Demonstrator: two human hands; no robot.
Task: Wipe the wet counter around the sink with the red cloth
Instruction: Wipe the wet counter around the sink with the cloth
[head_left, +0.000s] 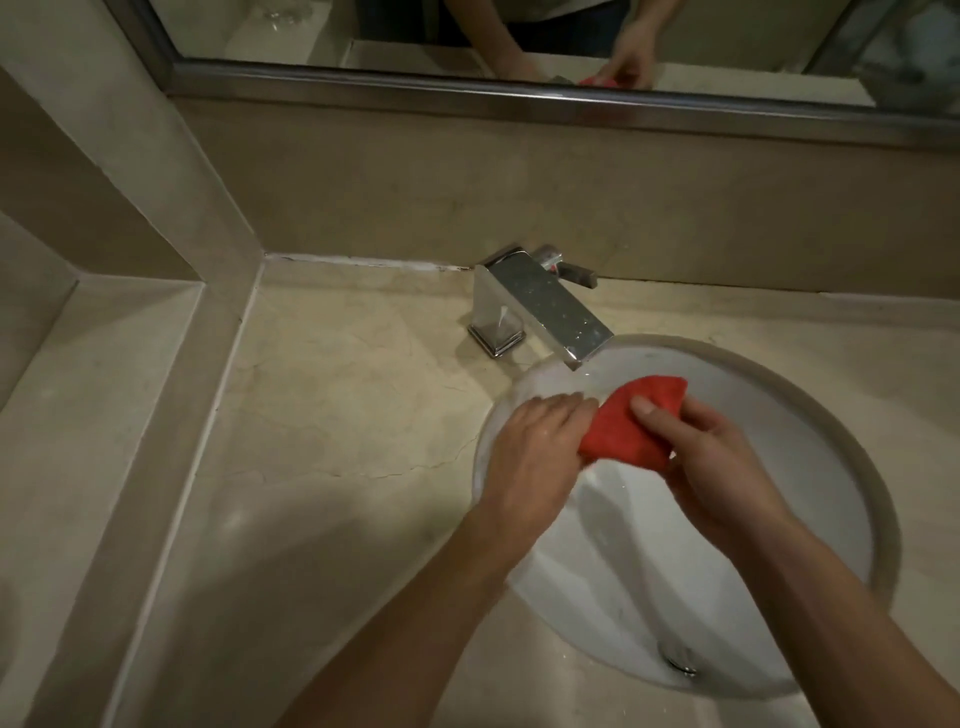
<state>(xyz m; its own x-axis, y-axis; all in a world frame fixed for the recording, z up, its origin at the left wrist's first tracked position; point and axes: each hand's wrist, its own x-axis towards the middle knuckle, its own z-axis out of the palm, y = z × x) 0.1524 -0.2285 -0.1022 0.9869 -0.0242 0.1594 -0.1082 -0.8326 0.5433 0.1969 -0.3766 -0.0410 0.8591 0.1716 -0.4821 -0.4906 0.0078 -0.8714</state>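
Observation:
The red cloth (628, 428) is bunched up and held above the white sink bowl (810, 467), just below the faucet spout. My left hand (535, 452) grips its left end, fingers curled under the cloth. My right hand (711, 462) holds its right side, thumb pressed on top. The beige marble counter (332, 415) spreads to the left of the sink and behind it.
A square chrome faucet (540, 306) stands behind the sink at its left rim. The sink drain (678, 660) shows near the bottom. A raised stone ledge (93, 415) borders the counter's left side. A framed mirror (519, 47) hangs above the backsplash and reflects the hands.

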